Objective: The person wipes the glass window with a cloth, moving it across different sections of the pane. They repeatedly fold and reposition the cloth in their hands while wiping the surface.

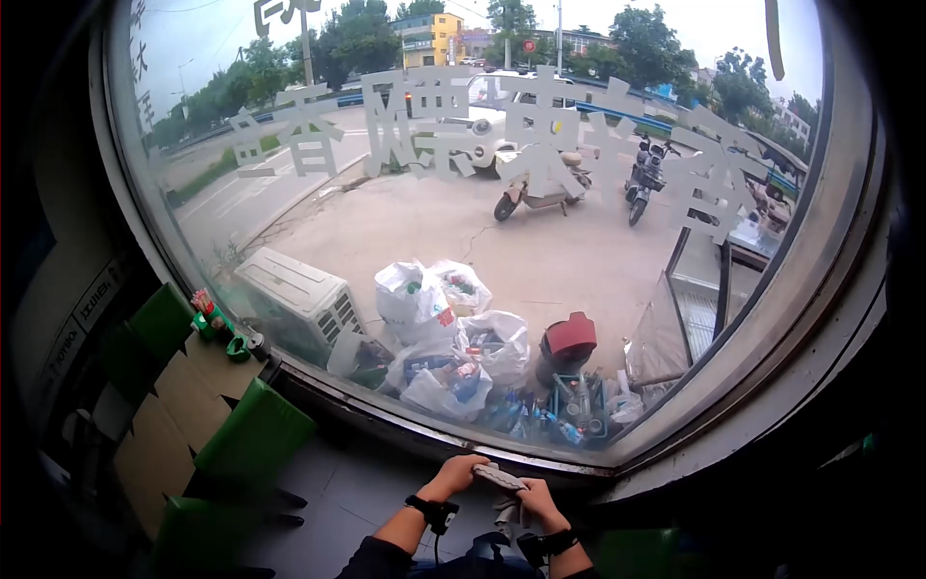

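Low in the view, my left hand (pixel 457 475) pinches one end of a pale grey cloth glove (pixel 499 477) with a dark wavy line along its edge. At the other end of that edge, the fingers of my right hand (pixel 540 499) are closed on it too. The edge is stretched between the two hands, and loose grey folds hang below it, over the floor and in front of my body. A black strap with a small device sits on each wrist.
Just ahead stands a large window (pixel 463 232) with a low sill (pixel 424 439). To the left are green chairs (pixel 253 436) and a wooden table (pixel 193 396). Behind the glass lie white bags of bottles (pixel 417 301), an outdoor air-conditioner unit (pixel 294 289), a red-topped bin (pixel 567 344) and parked scooters (pixel 540 188).
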A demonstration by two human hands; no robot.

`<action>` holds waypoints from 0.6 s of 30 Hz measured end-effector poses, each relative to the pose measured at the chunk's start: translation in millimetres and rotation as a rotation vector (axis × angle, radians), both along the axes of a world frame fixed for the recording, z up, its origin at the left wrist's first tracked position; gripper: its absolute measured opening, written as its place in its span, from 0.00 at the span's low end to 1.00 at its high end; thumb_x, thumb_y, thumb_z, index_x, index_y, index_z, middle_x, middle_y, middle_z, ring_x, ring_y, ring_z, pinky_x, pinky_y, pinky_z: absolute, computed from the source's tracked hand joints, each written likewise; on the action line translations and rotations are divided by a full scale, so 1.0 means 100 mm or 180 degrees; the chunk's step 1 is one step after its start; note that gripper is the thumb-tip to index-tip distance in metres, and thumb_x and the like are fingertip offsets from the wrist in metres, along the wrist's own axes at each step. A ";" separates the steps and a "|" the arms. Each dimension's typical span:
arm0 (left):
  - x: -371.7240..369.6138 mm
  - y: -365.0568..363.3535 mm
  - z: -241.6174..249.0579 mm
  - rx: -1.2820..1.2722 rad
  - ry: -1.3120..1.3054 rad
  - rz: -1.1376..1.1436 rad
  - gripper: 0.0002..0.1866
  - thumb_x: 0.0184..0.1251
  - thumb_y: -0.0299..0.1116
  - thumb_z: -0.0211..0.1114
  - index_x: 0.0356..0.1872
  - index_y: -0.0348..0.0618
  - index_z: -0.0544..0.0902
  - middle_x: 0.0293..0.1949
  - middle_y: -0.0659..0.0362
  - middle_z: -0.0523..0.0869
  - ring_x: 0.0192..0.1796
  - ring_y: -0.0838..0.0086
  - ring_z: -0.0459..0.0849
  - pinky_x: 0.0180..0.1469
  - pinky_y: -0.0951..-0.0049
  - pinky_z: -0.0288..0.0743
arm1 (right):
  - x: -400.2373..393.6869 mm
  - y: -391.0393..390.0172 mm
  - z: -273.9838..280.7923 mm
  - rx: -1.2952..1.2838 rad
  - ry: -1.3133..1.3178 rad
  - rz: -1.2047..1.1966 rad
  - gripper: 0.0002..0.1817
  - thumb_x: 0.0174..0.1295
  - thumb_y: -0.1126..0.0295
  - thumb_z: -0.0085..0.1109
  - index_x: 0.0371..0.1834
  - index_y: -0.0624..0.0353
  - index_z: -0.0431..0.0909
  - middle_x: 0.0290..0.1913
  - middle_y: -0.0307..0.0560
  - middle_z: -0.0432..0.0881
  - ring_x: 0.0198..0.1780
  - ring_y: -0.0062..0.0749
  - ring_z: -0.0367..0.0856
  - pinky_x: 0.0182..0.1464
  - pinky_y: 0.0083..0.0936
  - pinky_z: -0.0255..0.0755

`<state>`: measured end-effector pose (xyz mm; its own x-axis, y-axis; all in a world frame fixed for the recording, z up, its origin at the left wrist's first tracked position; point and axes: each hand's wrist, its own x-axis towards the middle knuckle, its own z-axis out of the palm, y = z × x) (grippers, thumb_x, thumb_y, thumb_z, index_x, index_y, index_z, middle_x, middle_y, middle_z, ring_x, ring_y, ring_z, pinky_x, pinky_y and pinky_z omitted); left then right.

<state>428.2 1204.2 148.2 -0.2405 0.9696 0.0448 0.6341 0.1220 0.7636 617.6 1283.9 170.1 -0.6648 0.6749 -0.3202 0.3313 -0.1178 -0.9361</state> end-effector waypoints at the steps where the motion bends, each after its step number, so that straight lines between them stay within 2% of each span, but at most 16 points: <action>1: -0.02 -0.27 -0.01 -0.0083 -0.0385 0.0199 0.22 0.47 0.19 0.54 0.47 0.47 0.77 0.42 0.49 0.80 0.47 0.56 0.78 0.48 0.67 0.71 | -0.08 -0.07 -0.06 -0.0050 -0.0048 0.0158 0.13 0.47 0.80 0.47 0.35 0.69 0.79 0.27 0.41 0.80 0.30 0.19 0.74 0.34 0.17 0.68; 2: -0.04 -0.52 0.03 -0.0011 -0.0624 0.0385 0.24 0.47 0.19 0.52 0.49 0.46 0.76 0.44 0.48 0.80 0.48 0.57 0.78 0.50 0.68 0.70 | -0.14 -0.14 -0.10 -0.0100 -0.0120 0.0319 0.13 0.47 0.80 0.47 0.35 0.68 0.79 0.26 0.41 0.80 0.30 0.19 0.74 0.34 0.16 0.68; 3: -0.07 -0.76 0.04 0.0155 -0.0805 0.0646 0.24 0.47 0.19 0.52 0.50 0.46 0.76 0.45 0.48 0.79 0.49 0.57 0.77 0.51 0.68 0.70 | -0.24 -0.25 0.08 -0.0116 -0.0038 0.0456 0.13 0.48 0.80 0.46 0.35 0.68 0.79 0.25 0.40 0.79 0.28 0.20 0.75 0.31 0.18 0.69; 4: -0.09 -1.02 0.05 0.0317 -0.0983 0.0912 0.24 0.48 0.20 0.51 0.50 0.45 0.75 0.45 0.48 0.79 0.50 0.57 0.77 0.52 0.69 0.69 | -0.35 -0.33 0.16 -0.0243 -0.0339 0.0686 0.13 0.50 0.79 0.44 0.35 0.67 0.79 0.25 0.42 0.79 0.24 0.21 0.75 0.26 0.19 0.69; 5: -0.14 -1.27 0.14 0.0298 -0.1009 0.1040 0.23 0.49 0.21 0.50 0.50 0.44 0.75 0.46 0.48 0.79 0.51 0.57 0.77 0.53 0.69 0.69 | -0.47 -0.40 -0.10 -0.0037 -0.0210 0.0872 0.14 0.52 0.78 0.42 0.36 0.66 0.79 0.24 0.44 0.79 0.17 0.24 0.74 0.17 0.21 0.68; 6: -0.18 -1.52 0.19 0.0243 -0.0970 0.1156 0.22 0.50 0.22 0.51 0.50 0.42 0.75 0.44 0.48 0.80 0.48 0.58 0.79 0.51 0.70 0.70 | -0.61 -0.58 0.27 -0.0322 -0.0432 0.1115 0.15 0.54 0.77 0.41 0.38 0.64 0.78 0.22 0.44 0.78 0.12 0.26 0.74 0.12 0.20 0.67; 8: -0.31 -2.01 0.24 0.0258 -0.1525 0.1173 0.19 0.54 0.26 0.51 0.49 0.39 0.75 0.38 0.50 0.82 0.41 0.64 0.81 0.45 0.72 0.72 | -0.87 -0.90 0.26 -0.0332 -0.0111 0.1510 0.14 0.55 0.76 0.40 0.40 0.62 0.77 0.20 0.43 0.76 0.11 0.26 0.74 0.08 0.19 0.66; 9: -0.36 -2.26 0.29 -0.0256 -0.1804 0.1410 0.17 0.56 0.28 0.51 0.48 0.38 0.75 0.36 0.52 0.82 0.38 0.67 0.80 0.44 0.74 0.71 | -0.98 -1.12 0.51 -0.0204 -0.0418 0.1636 0.13 0.56 0.75 0.42 0.39 0.64 0.77 0.22 0.43 0.77 0.17 0.26 0.77 0.16 0.19 0.70; 10: -0.43 -2.50 0.31 -0.0745 -0.2064 0.1630 0.16 0.58 0.30 0.51 0.47 0.37 0.75 0.33 0.53 0.82 0.36 0.70 0.79 0.42 0.75 0.71 | -1.10 -1.28 0.19 0.0301 -0.0087 0.1743 0.13 0.56 0.74 0.44 0.40 0.64 0.77 0.27 0.43 0.80 0.28 0.26 0.79 0.29 0.21 0.72; 11: -0.43 -2.74 0.24 -0.0061 -0.1956 0.1811 0.16 0.60 0.32 0.50 0.46 0.36 0.76 0.28 0.57 0.81 0.29 0.74 0.78 0.34 0.77 0.71 | -1.20 -1.48 0.15 0.0343 -0.0023 0.1770 0.13 0.55 0.73 0.46 0.41 0.64 0.77 0.29 0.44 0.81 0.31 0.27 0.79 0.34 0.21 0.71; 12: -0.45 -2.96 0.38 -0.0434 -0.2323 0.2143 0.15 0.60 0.32 0.50 0.45 0.35 0.76 0.27 0.57 0.81 0.27 0.75 0.77 0.31 0.76 0.71 | -1.30 -1.72 0.12 0.0379 0.0040 0.1786 0.13 0.55 0.73 0.47 0.41 0.63 0.77 0.31 0.45 0.81 0.35 0.28 0.79 0.39 0.22 0.71; 14: -0.44 -3.36 0.27 0.0252 -0.1958 0.2548 0.15 0.61 0.32 0.49 0.45 0.37 0.77 0.27 0.57 0.81 0.29 0.72 0.78 0.34 0.74 0.72 | -1.45 -2.16 0.02 0.0663 0.0201 0.1805 0.14 0.54 0.71 0.48 0.43 0.62 0.77 0.33 0.50 0.81 0.36 0.31 0.79 0.41 0.25 0.71; 15: -0.44 -3.52 0.26 0.0246 -0.1959 0.2619 0.15 0.61 0.32 0.49 0.45 0.37 0.77 0.27 0.57 0.81 0.29 0.72 0.78 0.34 0.74 0.72 | -1.49 -2.34 -0.01 0.0517 0.0193 0.1875 0.14 0.54 0.70 0.48 0.43 0.62 0.76 0.33 0.51 0.81 0.36 0.32 0.79 0.41 0.26 0.71; 16: -0.43 -3.66 0.24 0.0138 -0.2292 0.2830 0.16 0.62 0.33 0.47 0.46 0.37 0.76 0.32 0.54 0.81 0.35 0.69 0.79 0.40 0.71 0.72 | -1.50 -2.48 -0.03 0.0362 0.0185 0.1928 0.14 0.54 0.70 0.48 0.43 0.63 0.76 0.33 0.51 0.81 0.36 0.34 0.79 0.42 0.27 0.71; 17: -0.44 -3.80 0.26 0.0028 -0.2621 0.3027 0.17 0.63 0.34 0.45 0.47 0.37 0.75 0.37 0.51 0.82 0.41 0.67 0.79 0.46 0.69 0.72 | -1.54 -2.62 0.00 0.0270 0.0174 0.2081 0.14 0.56 0.68 0.48 0.41 0.63 0.76 0.31 0.48 0.81 0.35 0.30 0.78 0.39 0.25 0.71; 18: -0.45 -3.91 0.21 0.0008 -0.2607 0.3057 0.17 0.63 0.34 0.45 0.47 0.37 0.75 0.37 0.51 0.82 0.41 0.67 0.79 0.46 0.69 0.72 | -1.57 -2.73 0.03 0.0239 0.0186 0.2099 0.14 0.56 0.68 0.48 0.41 0.63 0.76 0.31 0.48 0.81 0.35 0.30 0.78 0.39 0.25 0.71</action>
